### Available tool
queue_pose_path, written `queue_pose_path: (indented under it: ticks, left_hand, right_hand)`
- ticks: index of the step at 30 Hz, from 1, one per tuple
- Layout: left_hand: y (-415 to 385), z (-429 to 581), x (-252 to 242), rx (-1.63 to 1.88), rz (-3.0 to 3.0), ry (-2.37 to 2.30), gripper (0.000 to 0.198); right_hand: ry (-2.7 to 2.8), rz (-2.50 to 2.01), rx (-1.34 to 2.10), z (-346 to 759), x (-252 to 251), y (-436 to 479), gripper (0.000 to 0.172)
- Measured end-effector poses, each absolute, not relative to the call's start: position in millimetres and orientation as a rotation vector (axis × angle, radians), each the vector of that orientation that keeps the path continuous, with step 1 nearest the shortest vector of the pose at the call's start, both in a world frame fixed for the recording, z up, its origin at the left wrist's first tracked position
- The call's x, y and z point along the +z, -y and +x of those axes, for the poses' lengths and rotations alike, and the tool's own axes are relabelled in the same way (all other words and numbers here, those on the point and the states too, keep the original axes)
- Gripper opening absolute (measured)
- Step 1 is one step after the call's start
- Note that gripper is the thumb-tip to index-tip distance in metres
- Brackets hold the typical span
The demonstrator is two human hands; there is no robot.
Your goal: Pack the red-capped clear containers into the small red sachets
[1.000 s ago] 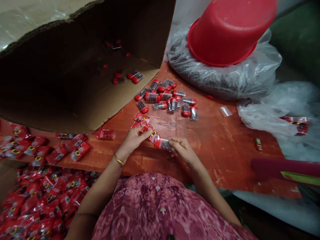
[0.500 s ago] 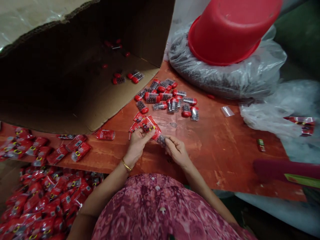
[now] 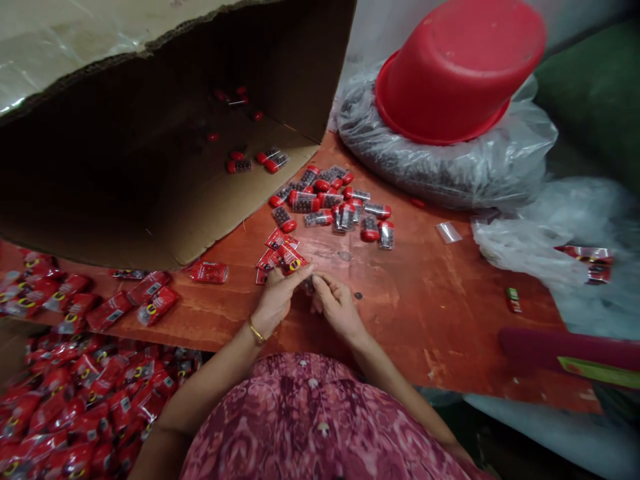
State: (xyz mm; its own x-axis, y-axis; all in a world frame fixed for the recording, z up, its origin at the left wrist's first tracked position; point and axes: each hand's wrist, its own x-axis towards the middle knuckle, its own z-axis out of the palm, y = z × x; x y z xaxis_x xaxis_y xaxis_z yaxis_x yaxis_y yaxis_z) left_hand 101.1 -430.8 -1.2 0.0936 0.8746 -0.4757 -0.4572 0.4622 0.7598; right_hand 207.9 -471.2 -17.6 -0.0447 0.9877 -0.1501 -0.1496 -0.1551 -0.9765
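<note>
The hands (image 3: 277, 301) have met, apparently hiding a clear packet (image 3: 307, 286).

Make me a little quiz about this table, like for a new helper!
1. True or false: the bangle is on the right wrist.
2. What rests on the plastic bag? A. the tub B. the box C. a hand
3. Fill in the blank: the loose tubes beyond the left hand have ___ caps.

Key: 1. false; 2. A; 3. red
</note>
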Motion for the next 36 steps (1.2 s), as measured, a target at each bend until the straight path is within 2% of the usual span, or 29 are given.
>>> queue_pose_path:
  ticks: [4,10,13,15,17,19,22,26,31,34,36]
  left_hand:
    - [430,97,3,1.057,0.386,-1.024,0.029]
    - [439,98,1,0.974,0.340,-1.022,0.021]
    - [437,74,4,1.012,0.236,-1.079,0.011]
    - [432,46,6,1.107,0.117,-1.154,0.005]
    - [428,18,9,1.294,-0.030,-1.237,0.022]
    - [430,-2,12,1.481,-0.119,-1.273,0.033]
    - [445,-4,15,1.511,-0.170,-1.219,0.052]
    - [461,14,13,1.329,-0.261,-1.091,0.066]
    - [460,17,7,1.592,-0.287,-1.036,0.059]
    - [465,27,5,1.319,-0.024,-1.178,0.043]
    - [468,41,5,1.054,0.386,-1.296,0.031]
  right_hand:
    - [0.980,-1.105,1.444,211,-18,473,0.030]
    - [1.027,-1.169,1.219,197,-27,467,0.029]
    - [1.354,-1.331,1.003,211,-26,452,0.025]
    - [1.551,-1.562,0.691,240,-22,436,0.025]
    - [1.582,-1.870,0.263,278,-20,419,0.028]
    - [1.570,-2.152,0.056,314,-22,404,0.034]
    - [1.599,-2.409,0.012,345,-32,397,0.041]
    - [1.729,-2.353,-0.046,347,-50,418,0.040]
    - [1.760,-2.190,-0.155,343,-64,443,0.042]
    - [1.736,-2.173,-0.170,342,-68,445,0.042]
    - [1.709,-2.192,-0.175,342,-70,444,0.043]
